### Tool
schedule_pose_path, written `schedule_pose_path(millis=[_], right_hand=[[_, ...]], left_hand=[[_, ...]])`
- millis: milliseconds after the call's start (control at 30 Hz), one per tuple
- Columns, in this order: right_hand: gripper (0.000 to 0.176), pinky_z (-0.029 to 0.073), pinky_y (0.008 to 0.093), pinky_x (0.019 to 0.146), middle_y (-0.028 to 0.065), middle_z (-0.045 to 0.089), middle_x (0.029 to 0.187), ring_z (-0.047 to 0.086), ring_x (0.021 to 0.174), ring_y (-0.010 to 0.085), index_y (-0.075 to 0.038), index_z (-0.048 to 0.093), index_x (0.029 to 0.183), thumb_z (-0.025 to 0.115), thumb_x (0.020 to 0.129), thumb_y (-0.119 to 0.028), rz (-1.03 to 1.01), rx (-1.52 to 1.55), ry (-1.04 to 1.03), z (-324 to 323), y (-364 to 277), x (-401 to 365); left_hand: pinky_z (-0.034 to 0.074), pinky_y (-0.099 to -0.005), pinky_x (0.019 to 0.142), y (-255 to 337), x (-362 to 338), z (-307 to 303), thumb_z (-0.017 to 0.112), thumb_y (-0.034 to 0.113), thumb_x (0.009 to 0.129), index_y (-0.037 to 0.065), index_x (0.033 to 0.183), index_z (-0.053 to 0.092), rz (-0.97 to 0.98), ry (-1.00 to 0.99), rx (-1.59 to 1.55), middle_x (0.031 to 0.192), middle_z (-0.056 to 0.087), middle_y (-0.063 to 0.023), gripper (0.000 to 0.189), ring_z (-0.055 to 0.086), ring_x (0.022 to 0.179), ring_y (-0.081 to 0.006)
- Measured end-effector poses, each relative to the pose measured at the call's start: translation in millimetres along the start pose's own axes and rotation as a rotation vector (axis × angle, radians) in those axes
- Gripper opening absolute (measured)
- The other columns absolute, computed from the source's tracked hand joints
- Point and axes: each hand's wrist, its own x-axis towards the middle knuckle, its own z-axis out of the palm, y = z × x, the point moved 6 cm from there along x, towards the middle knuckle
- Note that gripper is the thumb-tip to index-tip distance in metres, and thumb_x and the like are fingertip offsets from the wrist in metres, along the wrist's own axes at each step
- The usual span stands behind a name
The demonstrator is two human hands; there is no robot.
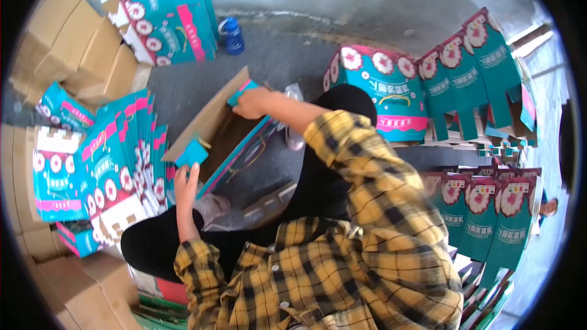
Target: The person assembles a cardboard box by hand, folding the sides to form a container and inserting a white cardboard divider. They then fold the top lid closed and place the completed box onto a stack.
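Observation:
An open cardboard gift box [211,113] stands tilted between my knees, brown inside and teal outside, with a carry handle on its near side. My right hand [252,102] is closed around the small teal flap at its far end. At the near end, my left hand [186,184] pinches the box edge beside another teal flap [192,154], thumb and fingers on the cardboard. The lower part of the box interior is in shadow. What lies under my right fingers is hidden.
Flattened teal cartons [116,159] are stacked at left, near brown boxes [79,43]. More flat cartons [171,18] lean at the back beside a blue bottle [232,36]. A made-up gift box [382,85] and rows of cartons [483,220] stand at right.

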Motion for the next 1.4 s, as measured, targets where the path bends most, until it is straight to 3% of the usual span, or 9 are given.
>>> schedule_pose_path(millis=[233, 367, 500, 567, 633, 767, 1100, 1233, 1400], right_hand=[[0.104, 0.041, 0.0429, 0.092, 0.0272, 0.058, 0.109, 0.056, 0.105, 0.0364, 0.009, 0.058, 0.108, 0.022, 0.074, -0.082, 0.154, 0.684, 0.284, -8, 59, 23], [0.093, 0.044, 0.0416, 0.087, 0.0215, 0.055, 0.113, 0.056, 0.101, 0.0338, 0.006, 0.053, 0.117, 0.037, 0.075, -0.075, 0.264, 0.835, 0.178, -2, 76, 30], [0.074, 0.047, 0.0418, 0.069, 0.0193, 0.055, 0.107, 0.058, 0.088, 0.0295, 0.004, 0.047, 0.115, 0.064, 0.068, -0.050, 0.225, 1.027, 0.222, -12, 73, 16], [0.081, 0.045, 0.0438, 0.087, 0.0210, 0.051, 0.118, 0.052, 0.110, 0.0327, 0.001, 0.039, 0.130, 0.068, 0.068, -0.042, 0.180, 0.886, 0.182, -8, 77, 21], [0.083, 0.039, 0.0425, 0.096, 0.0152, 0.034, 0.141, 0.041, 0.124, 0.0327, -0.010, 0.029, 0.140, 0.066, 0.074, -0.044, 0.110, 0.178, -0.033, -23, 54, 3], [0.077, 0.038, 0.0446, 0.097, 0.0126, 0.038, 0.138, 0.039, 0.125, 0.0334, -0.014, 0.036, 0.137, 0.069, 0.072, -0.042, -0.018, -0.025, 0.106, -3, 50, 20], [0.085, 0.048, 0.0383, 0.080, 0.0098, 0.053, 0.110, 0.053, 0.102, 0.0299, -0.011, 0.045, 0.124, 0.084, 0.051, -0.031, -0.229, -0.475, 0.207, 9, -8, 38], [0.077, 0.050, 0.0373, 0.076, 0.0088, 0.055, 0.104, 0.053, 0.096, 0.0278, -0.009, 0.050, 0.113, 0.085, 0.047, -0.025, -0.221, -0.519, 0.352, 23, -8, 48], [0.082, 0.044, 0.0352, 0.088, 0.0098, 0.053, 0.108, 0.049, 0.103, 0.0290, -0.008, 0.046, 0.120, 0.085, 0.049, -0.027, -0.175, -0.512, 0.299, 28, -6, 49]], left_hand=[[0.040, -0.0324, 0.081, -10, -1, 1, 0.048, 0.040, 0.088, -0.007, 0.107, 0.057, -0.057, -0.018, 0.026, 0.094, 0.059, -0.0169, 0.052, 0.055, 0.090, -0.0241], [0.039, -0.0353, 0.088, -10, -5, 0, 0.052, 0.033, 0.087, -0.009, 0.107, 0.055, -0.121, 0.015, -0.064, 0.103, 0.059, -0.0230, 0.047, 0.054, 0.099, -0.0317], [0.041, -0.0314, 0.084, -14, -15, -8, 0.051, 0.031, 0.088, -0.004, 0.106, 0.056, -0.119, 0.098, -0.160, 0.096, 0.060, -0.0167, 0.039, 0.055, 0.093, -0.0225], [0.042, -0.0285, 0.074, -3, -24, -16, 0.051, 0.028, 0.089, -0.003, 0.109, 0.051, -0.208, 0.127, -0.145, 0.092, 0.056, -0.0128, 0.037, 0.052, 0.082, -0.0168], [0.042, -0.0298, 0.079, -15, -28, -17, 0.051, 0.028, 0.089, -0.003, 0.123, 0.043, -0.233, 0.213, -0.207, 0.103, 0.054, -0.0155, 0.047, 0.052, 0.089, -0.0195], [0.032, -0.0341, 0.099, -17, -25, -14, 0.047, 0.025, 0.089, -0.001, 0.135, 0.035, -0.182, 0.239, -0.259, 0.125, 0.046, -0.0216, 0.054, 0.045, 0.117, -0.0271], [0.025, -0.0351, 0.105, -5, -19, -9, 0.036, 0.046, 0.095, -0.001, 0.123, 0.051, -0.129, 0.058, -0.104, 0.129, 0.045, -0.0183, 0.057, 0.038, 0.124, -0.0268], [0.028, -0.0338, 0.103, -6, -24, -15, 0.030, 0.054, 0.094, 0.000, 0.127, 0.048, -0.394, 0.170, -0.632, 0.128, 0.047, -0.0164, 0.065, 0.045, 0.117, -0.0251], [0.038, -0.0317, 0.093, -76, -19, 4, 0.064, 0.038, 0.083, -0.001, 0.134, 0.036, -0.403, 0.239, -0.355, 0.127, 0.047, -0.0170, 0.070, 0.047, 0.115, -0.0235]])
